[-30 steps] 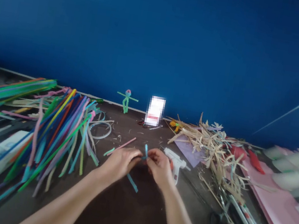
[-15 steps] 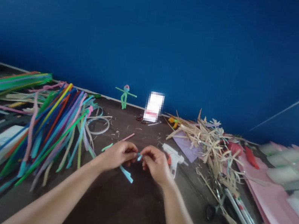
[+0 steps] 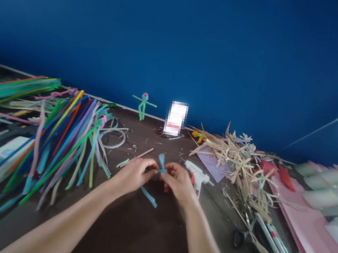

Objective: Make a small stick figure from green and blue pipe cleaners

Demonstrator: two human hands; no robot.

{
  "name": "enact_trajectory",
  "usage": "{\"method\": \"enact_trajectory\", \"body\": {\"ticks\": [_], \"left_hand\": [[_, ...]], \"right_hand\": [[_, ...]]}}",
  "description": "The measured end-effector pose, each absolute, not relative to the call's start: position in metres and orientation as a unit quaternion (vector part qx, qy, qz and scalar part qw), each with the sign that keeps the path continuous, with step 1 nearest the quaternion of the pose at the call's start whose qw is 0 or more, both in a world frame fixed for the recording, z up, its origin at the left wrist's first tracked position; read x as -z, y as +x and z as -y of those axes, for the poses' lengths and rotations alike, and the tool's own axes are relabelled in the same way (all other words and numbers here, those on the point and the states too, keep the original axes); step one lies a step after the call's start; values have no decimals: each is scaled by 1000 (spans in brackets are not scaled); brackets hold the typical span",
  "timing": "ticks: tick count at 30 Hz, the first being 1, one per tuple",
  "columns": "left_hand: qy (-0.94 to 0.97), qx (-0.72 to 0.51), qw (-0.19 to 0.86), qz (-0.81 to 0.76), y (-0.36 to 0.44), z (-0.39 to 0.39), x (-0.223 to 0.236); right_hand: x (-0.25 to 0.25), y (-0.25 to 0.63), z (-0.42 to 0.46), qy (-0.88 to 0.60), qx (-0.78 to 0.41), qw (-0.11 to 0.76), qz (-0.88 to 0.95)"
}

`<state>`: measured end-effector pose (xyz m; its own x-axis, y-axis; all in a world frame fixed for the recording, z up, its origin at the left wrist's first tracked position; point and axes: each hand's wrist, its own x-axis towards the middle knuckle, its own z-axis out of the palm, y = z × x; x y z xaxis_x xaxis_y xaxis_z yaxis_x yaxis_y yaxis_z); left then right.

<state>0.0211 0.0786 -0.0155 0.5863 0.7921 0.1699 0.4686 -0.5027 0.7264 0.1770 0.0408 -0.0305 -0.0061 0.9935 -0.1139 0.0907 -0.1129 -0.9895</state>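
Note:
My left hand [image 3: 134, 177] and my right hand [image 3: 179, 183] meet over the dark tabletop [image 3: 144, 234], and both pinch a blue pipe cleaner [image 3: 162, 163] between fingers and thumbs. A small loop of it stands up between my hands, and a straight tail [image 3: 148, 196] hangs down toward me. The pinched middle is partly hidden by my fingers. A white hot glue gun [image 3: 197, 174] lies just beyond my right hand, and a thin pink strip [image 3: 138, 157] lies beyond my left.
A large bundle of multicoloured pipe cleaners [image 3: 65, 143] spreads along the left, with a pale wire ring [image 3: 112, 138] beside it. Dried straw [image 3: 237, 159], scissors [image 3: 238, 238] and pink paper sheets [image 3: 308, 240] lie right. A pipe-cleaner figure [image 3: 142, 105] stands against the blue wall [image 3: 183, 38].
The blue loop between my fingers now stands larger and more upright. My hands have shifted slightly, and the blue tail hangs a little further left.

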Motion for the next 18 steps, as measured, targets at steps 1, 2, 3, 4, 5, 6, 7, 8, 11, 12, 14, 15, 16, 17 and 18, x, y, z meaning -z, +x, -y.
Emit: {"method": "enact_trajectory", "body": {"ticks": [1, 2, 3, 4, 5, 6, 7, 8, 11, 12, 14, 15, 16, 17, 18], "left_hand": [[834, -253, 314, -376, 21, -79, 16], [839, -256, 301, -373, 21, -79, 16], [844, -261, 287, -371, 21, -79, 16], [848, -264, 274, -369, 21, -79, 16], [851, -267, 262, -368, 21, -79, 17], [853, -268, 252, -369, 21, -78, 17], [855, -270, 245, -370, 21, -78, 18], [856, -269, 239, -370, 21, -78, 18], [860, -258, 235, -372, 22, -77, 19], [861, -253, 237, -373, 22, -76, 18], [862, -246, 242, -372, 23, -76, 17], [861, -245, 244, -373, 23, -75, 17], [860, -245, 245, -374, 23, -75, 16], [859, -244, 245, -377, 24, -75, 15], [858, -244, 246, -379, 24, -75, 15]], "right_hand": [[31, 177, -41, -550, -515, 441, 488], [31, 178, -40, -550, -520, 441, 482], [31, 178, -40, -544, -528, 446, 476], [32, 179, -40, -534, -539, 456, 465], [32, 179, -41, -522, -551, 468, 451], [32, 180, -41, -511, -565, 480, 435], [32, 181, -41, -502, -576, 491, 418], [33, 181, -42, -498, -583, 499, 403], [32, 181, -42, -509, -583, 500, 389], [32, 180, -42, -515, -578, 495, 394], [30, 179, -42, -524, -568, 486, 409], [29, 178, -41, -525, -565, 484, 414], [29, 178, -41, -526, -563, 483, 416], [28, 177, -41, -526, -563, 483, 416], [28, 177, -41, -527, -564, 480, 416]]}}
